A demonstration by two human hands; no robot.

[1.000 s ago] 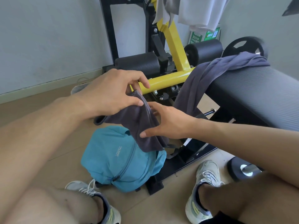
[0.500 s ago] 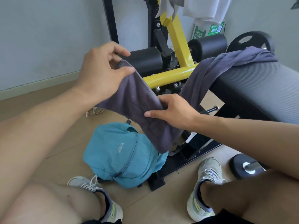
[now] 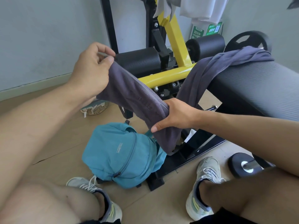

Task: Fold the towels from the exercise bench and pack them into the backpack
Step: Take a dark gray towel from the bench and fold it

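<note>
A dark grey towel [image 3: 134,99] stretches between my two hands above the floor. My left hand [image 3: 90,70] pinches its upper end near the black roller pad. My right hand [image 3: 174,115] grips it lower down, and the tail hangs below toward the teal backpack [image 3: 119,154], which lies zipped on the floor between my feet. A second purple-grey towel [image 3: 218,68] is draped over the end of the grey exercise bench [image 3: 262,88] on the right.
The bench's yellow and black frame [image 3: 168,76] stands behind the towel. A weight plate [image 3: 247,41] leans at the back right, a dumbbell end [image 3: 242,164] lies by my right shoe. A small woven basket [image 3: 95,107] sits on the floor left. White cloths hang above.
Both hands have drawn apart and the towel has been pulled longer between them; my left hand rose, my right hand slid down the towel toward its lower end.
</note>
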